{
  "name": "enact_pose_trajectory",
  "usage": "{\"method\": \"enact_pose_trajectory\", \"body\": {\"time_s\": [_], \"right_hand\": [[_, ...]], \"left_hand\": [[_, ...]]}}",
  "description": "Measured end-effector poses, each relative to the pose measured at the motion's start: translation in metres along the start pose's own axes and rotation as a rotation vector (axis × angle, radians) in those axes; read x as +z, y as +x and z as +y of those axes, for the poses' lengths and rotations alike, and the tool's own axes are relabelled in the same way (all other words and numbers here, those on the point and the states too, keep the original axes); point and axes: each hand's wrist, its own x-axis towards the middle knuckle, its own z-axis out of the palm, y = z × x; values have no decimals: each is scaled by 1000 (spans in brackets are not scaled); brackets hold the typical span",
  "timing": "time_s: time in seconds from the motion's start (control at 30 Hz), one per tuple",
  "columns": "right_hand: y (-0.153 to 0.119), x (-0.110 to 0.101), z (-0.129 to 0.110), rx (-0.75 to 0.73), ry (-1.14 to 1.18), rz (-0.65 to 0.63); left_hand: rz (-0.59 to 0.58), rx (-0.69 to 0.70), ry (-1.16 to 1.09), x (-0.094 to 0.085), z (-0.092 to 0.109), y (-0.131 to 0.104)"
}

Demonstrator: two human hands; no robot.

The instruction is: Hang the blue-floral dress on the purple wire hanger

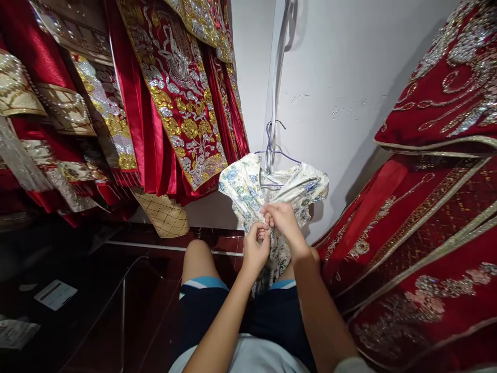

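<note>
In front of me a white dress with blue and yellow flowers (pixel 243 187) hangs on a thin purple hanger (pixel 287 154), its neckline facing me. My left hand (pixel 257 246) is closed in a pinch on the dress front, below the neckline. Just above and to the right, my right hand (pixel 283 224) also pinches the dress front, fingertips close to those of the left. Any small fastening between the fingers is too small to make out. The lower part of the dress falls between my knees, partly hidden by my hands and forearms.
Red garments with gold and silver embroidery (pixel 180 103) hang at the left. More beaded red garments (pixel 411 217) hang close by on the right. Behind the dress is a pale wall (pixel 334 77) with a vertical metal pole (pixel 274 77). A dark table (pixel 89 290) stands lower left.
</note>
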Motion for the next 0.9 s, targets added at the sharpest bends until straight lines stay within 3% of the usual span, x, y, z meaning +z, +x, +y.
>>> {"method": "enact_pose_trajectory", "body": {"time_s": [0.17,0.27,0.4,0.53,0.67,0.77,0.83,0.9], "right_hand": [[70,1,-61,-64,19,118],[97,2,-83,-32,53,160],[104,0,-89,-73,115,179],[91,-2,-83,-110,96,105],[73,-5,-81,-155,62,78],[63,-8,-84,-195,17,57],[61,-9,-83,-223,-5,44],[65,-9,-77,-251,-15,36]], "left_hand": [[-159,5,92,-1,7,7],[-246,27,175,-6,7,4],[-417,56,371,-15,-6,-4],[-461,66,433,-25,-6,6],[-272,170,428,-32,41,60],[-112,447,467,-33,88,118],[-132,561,546,-30,110,151],[-211,565,649,-25,122,171]]}}
